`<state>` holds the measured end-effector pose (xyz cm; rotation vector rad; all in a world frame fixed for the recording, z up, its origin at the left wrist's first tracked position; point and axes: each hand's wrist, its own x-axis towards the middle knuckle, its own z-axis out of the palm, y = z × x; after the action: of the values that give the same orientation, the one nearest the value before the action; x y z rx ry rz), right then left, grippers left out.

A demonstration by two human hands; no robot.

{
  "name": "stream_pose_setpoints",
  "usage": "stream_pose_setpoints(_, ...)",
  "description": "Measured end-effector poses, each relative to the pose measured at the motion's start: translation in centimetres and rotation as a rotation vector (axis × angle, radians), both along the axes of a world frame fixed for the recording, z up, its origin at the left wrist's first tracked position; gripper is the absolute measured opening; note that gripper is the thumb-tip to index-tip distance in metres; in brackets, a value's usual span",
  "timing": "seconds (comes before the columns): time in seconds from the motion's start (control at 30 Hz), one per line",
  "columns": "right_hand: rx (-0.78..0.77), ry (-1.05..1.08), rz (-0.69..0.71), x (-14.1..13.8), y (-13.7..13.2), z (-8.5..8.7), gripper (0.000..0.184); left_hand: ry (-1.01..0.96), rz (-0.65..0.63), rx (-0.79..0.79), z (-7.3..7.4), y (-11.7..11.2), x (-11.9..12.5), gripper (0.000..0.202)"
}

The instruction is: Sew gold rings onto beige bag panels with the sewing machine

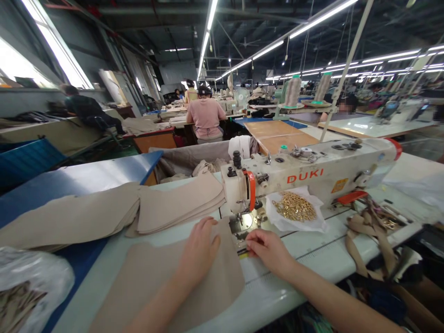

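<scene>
A beige fabric panel (152, 273) lies on the pale sewing table (305, 249), its right edge at the needle plate of a white DUKI sewing machine (312, 173). My left hand (199, 247) rests flat on the panel with fingers stretched out, just left of the presser foot (247, 217). My right hand (267, 249) pinches the panel's edge just in front of the needle plate, fingers curled together.
Stacked beige fabric pieces (114, 212) lie left of the machine. Gold metal rings on white plastic (294, 208) sit under the machine arm. Beige straps (367, 231) hang at the right edge. A plastic bag (31, 282) lies near left. A person in pink (206, 118) sits ahead.
</scene>
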<state>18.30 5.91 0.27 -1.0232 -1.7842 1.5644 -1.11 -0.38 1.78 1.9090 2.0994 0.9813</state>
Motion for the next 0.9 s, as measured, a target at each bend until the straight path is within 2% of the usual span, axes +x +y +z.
stream_pose_setpoints(0.1, -0.106, -0.057, 0.025, -0.1, 0.6, 0.4, 0.015, 0.217, -0.034, 0.023, -1.7, -0.5, 0.0, 0.025)
stream_pose_setpoints(0.17, -0.149, -0.095, 0.045, -0.6, 1.0, 0.7, 0.016, 0.281, -0.056, 0.046, -2.7, -1.1, 0.9, 0.025)
stream_pose_setpoints(0.27, -0.190, -0.151, 0.086, -1.8, 1.8, 0.9, 0.017, 0.323, -0.060, 0.096, -3.3, -1.8, 2.4, 0.025)
stream_pose_setpoints(0.43, -0.221, -0.232, 0.137, -3.6, 2.8, 0.8, 0.019, 0.330, -0.029, 0.139, -3.4, -2.3, 3.3, 0.022)
stream_pose_setpoints(0.6, -0.222, -0.286, 0.179, -4.1, 3.4, 1.0, 0.023, 0.328, -0.023, 0.175, -3.4, -2.2, 3.3, 0.021)
stream_pose_setpoints(0.73, -0.224, -0.324, 0.206, -4.1, 3.7, 1.5, 0.024, 0.299, -0.107, 0.209, -2.6, -1.3, 3.2, 0.016)
stream_pose_setpoints(0.9, -0.215, -0.371, 0.228, -4.2, 3.9, 1.8, 0.024, 0.318, -0.204, 0.236, -1.9, 0.1, 3.2, 0.023)
